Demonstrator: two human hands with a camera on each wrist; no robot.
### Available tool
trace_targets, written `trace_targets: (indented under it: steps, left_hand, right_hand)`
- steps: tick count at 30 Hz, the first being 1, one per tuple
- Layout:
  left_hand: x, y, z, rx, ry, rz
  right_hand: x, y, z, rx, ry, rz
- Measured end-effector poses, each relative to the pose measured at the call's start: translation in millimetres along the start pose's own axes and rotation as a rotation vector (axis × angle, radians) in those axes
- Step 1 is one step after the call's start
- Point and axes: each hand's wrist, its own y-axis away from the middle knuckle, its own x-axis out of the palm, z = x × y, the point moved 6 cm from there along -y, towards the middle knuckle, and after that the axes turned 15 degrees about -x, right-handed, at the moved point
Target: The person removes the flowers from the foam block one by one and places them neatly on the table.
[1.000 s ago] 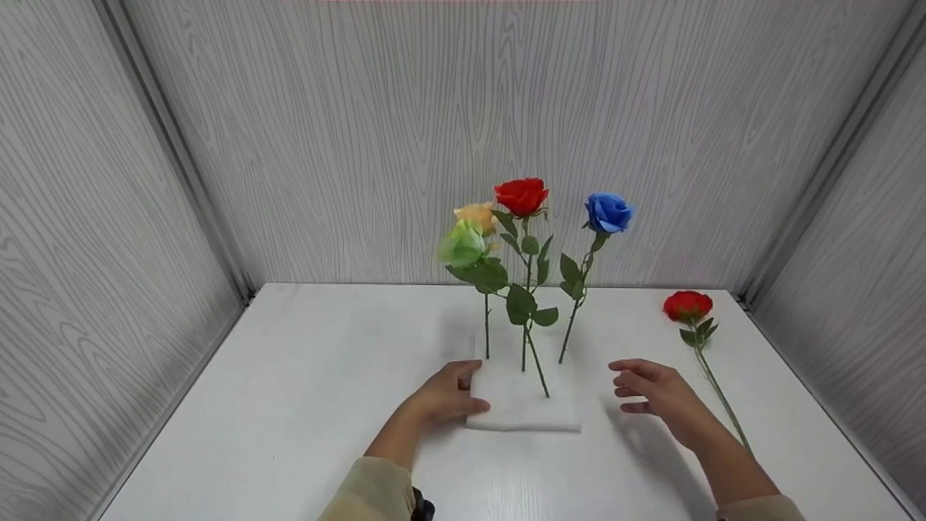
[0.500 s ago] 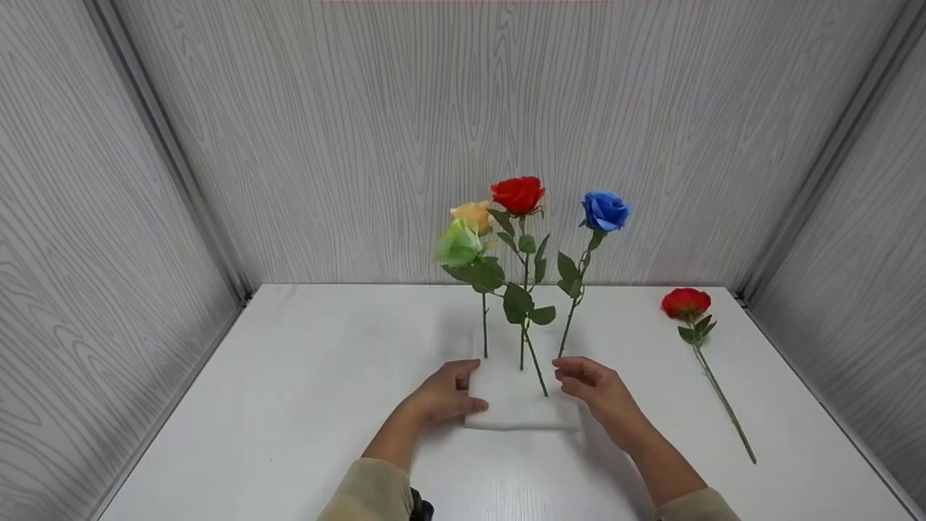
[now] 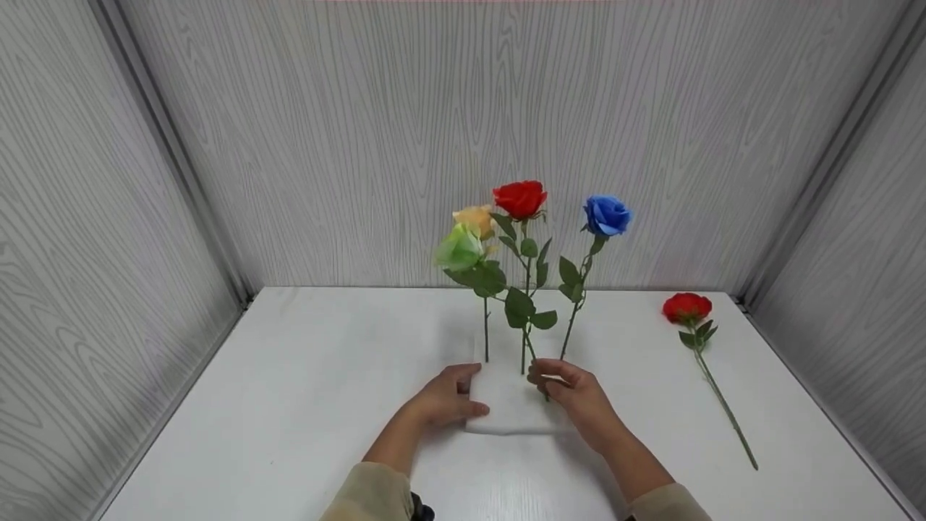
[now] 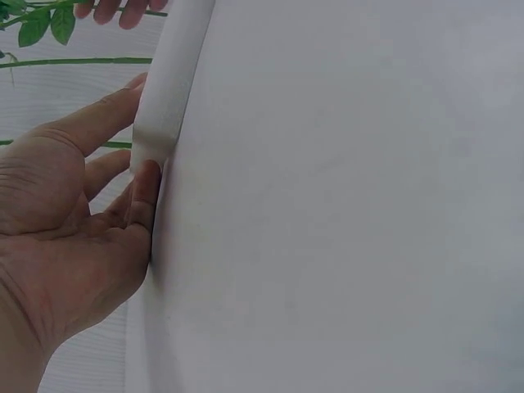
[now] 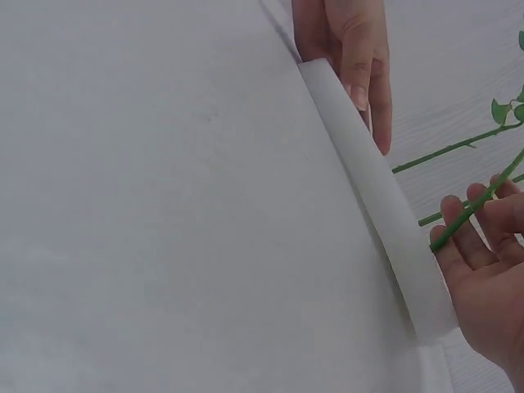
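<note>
A thin white foam slab [image 3: 506, 416] lies on the table with artificial roses standing in it. My left hand [image 3: 443, 398] holds the slab's left edge, thumb near the front corner and fingers along the side. With thumb and fingertips, my right hand [image 3: 582, 401] pinches the lower stem of the green rose [image 3: 459, 248], close over the slab; this stem [image 5: 463, 219] leans at a slant. Behind it stand a red rose [image 3: 520, 200], a yellow-orange rose [image 3: 474, 218] partly hidden by the green bloom, and a blue rose [image 3: 608, 215] tilted right.
Another red rose [image 3: 687, 309] lies flat on the white table [image 3: 325, 376] at the right, its stem pointing toward the front. Grey wood-grain panels [image 3: 376, 145] enclose the table at the back and both sides.
My right hand has come in from the right, past the blue rose's stem, and has taken hold of the green rose's stem. The left hand stays on the slab.
</note>
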Motion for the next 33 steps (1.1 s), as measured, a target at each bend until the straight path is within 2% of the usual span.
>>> trace_targets:
  steps: [5, 11, 14, 23, 33]
  left_hand:
    - [-0.2, -0.9, 0.4, -0.009, -0.005, 0.002]
    - [0.5, 0.2, 1.0, -0.005, 0.026, 0.025]
    - [0.7, 1.2, 1.2, 0.014, 0.045, 0.042]
    - [-0.7, 2.3, -2.6, 0.084, 0.006, 0.049]
    - [-0.2, 3.2, -0.8, 0.047, 0.062, 0.062]
  right_hand:
    - [0.7, 1.3, -3.1, 0.013, 0.042, 0.018]
    - [-0.5, 3.2, -4.3, 0.020, 0.031, 0.008]
    - [-1.5, 2.7, -6.5, 0.016, 0.036, 0.006]
    - [-6.1, 2.3, -11.1, 0.048, 0.002, -0.033]
    - [-9.5, 5.7, -14.9, 0.071, -0.070, -0.098]
